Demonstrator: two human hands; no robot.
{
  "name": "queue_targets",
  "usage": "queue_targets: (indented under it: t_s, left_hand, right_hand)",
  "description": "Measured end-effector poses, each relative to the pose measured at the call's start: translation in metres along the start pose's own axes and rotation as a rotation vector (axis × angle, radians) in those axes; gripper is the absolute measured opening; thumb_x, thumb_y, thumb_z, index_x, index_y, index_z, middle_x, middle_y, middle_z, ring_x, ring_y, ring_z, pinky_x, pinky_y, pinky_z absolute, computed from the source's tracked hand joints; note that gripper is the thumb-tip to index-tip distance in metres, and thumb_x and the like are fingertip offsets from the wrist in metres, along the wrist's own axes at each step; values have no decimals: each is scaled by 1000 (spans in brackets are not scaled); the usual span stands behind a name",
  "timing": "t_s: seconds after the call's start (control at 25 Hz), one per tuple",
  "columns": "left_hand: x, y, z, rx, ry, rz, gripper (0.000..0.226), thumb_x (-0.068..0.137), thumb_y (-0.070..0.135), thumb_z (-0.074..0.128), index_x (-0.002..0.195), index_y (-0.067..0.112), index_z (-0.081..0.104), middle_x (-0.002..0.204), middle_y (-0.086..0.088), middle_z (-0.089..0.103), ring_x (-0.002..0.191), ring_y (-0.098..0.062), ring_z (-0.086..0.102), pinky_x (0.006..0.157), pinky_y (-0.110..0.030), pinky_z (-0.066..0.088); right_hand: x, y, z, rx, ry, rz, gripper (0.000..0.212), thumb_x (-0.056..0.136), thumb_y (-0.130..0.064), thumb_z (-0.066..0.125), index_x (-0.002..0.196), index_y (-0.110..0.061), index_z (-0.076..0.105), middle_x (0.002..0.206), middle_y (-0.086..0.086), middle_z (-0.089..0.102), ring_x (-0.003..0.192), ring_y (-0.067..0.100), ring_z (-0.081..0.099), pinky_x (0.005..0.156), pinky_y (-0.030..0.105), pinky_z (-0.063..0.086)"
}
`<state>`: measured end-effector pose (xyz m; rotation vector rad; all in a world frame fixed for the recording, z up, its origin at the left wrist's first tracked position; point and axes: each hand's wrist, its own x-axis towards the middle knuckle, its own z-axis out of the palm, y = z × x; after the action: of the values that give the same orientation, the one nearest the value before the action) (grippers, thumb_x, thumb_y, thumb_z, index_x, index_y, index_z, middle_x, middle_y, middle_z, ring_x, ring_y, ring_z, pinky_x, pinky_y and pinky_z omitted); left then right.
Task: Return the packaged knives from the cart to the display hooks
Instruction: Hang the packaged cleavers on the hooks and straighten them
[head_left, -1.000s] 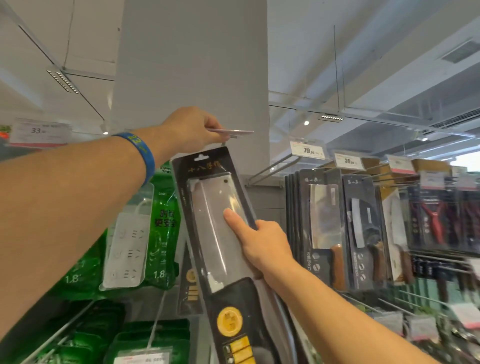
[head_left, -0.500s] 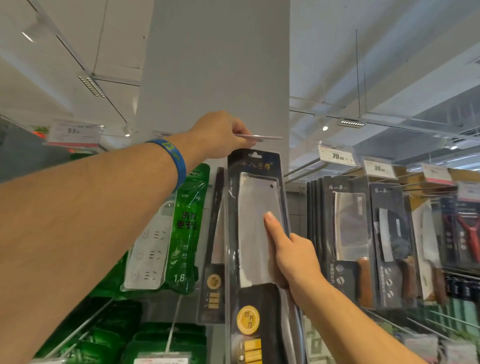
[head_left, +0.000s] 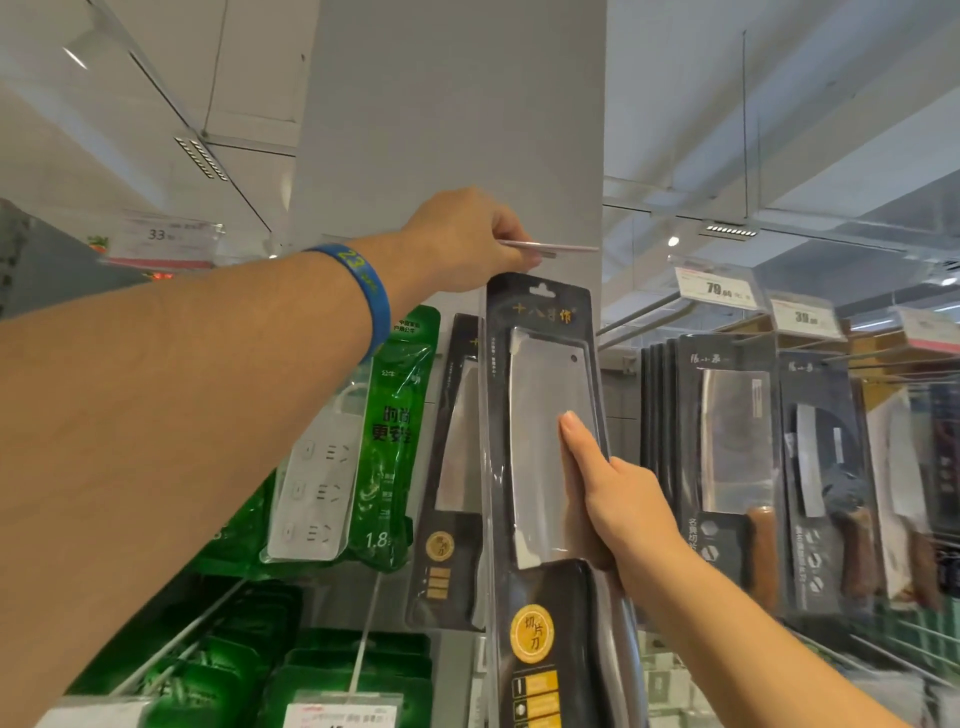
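A packaged cleaver (head_left: 540, 467) in a black card with a clear blister stands upright in front of me, its hang hole just below a display hook's price-tag holder (head_left: 550, 247). My right hand (head_left: 608, 499) grips the package's right edge, fingers up along the blade. My left hand (head_left: 462, 244), with a blue wristband, pinches the tag holder at the hook's tip. A second identical packaged knife (head_left: 452, 467) hangs behind, to the left.
Green power-strip packs (head_left: 363, 441) hang at left. Rows of packaged knives (head_left: 727, 457) fill hooks at right under price tags (head_left: 719, 286). A grey pillar (head_left: 452, 114) rises behind the hook. More green packs lie on lower hooks.
The cleaver package has swung from tilted to upright and risen toward the hook. My left hand stays on the tag holder; my view has shifted so everything sits further right.
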<state>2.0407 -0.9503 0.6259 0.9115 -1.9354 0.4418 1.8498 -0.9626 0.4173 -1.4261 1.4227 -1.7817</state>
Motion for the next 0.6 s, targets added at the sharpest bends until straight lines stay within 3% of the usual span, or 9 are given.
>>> queue_targets:
  t_s: [0.08,0.16,0.24,0.32,0.48,0.6]
  left_hand:
    - [2,1,-2,-5,3,8,28,91,51,69,108,31,78,93,8,71,86,-12,62,66,-26,47]
    - [2,0,-2,-3,7,12,27,90,54,68,105,34,77,83,11,68,72,-7,57,57,-26,39]
    - [1,-1,-2,-6,7,16,27,89,56,68,104,35,76,82,13,67,71,-5,55,56,-25,37]
    - [0,-2,-2,-13,3,18,28,89,56,68,105,35,77,87,13,69,77,-4,57,60,-25,41]
    - [0,-5,1,17,29,55,26,90,50,70,109,34,78,91,12,71,81,-6,60,66,-18,44]
    - [-1,-8,3,113,59,126,26,93,43,70,117,34,76,97,11,74,67,-3,55,59,-17,39]
  right_hand:
    - [2,-8,-6,-20,3,2,102,59,-94,62,100,-2,70,75,8,75,59,21,70,44,24,47]
    - [6,-10,-9,-62,-14,6,97,64,-91,63,104,-3,70,68,1,75,54,14,71,44,19,45]
    - [13,-6,-10,-76,-8,-10,87,68,-87,63,95,-5,66,58,-5,69,41,5,62,36,15,38]
    - [19,-1,-5,-63,-8,-12,85,69,-87,63,92,-5,67,63,-1,69,35,5,57,30,14,33]
    - [33,4,20,-92,-34,31,100,63,-95,55,108,-7,71,89,8,75,66,16,69,40,19,44]
    - [57,13,44,-96,-44,35,109,71,-91,54,138,-5,58,119,12,71,98,28,68,69,33,52]
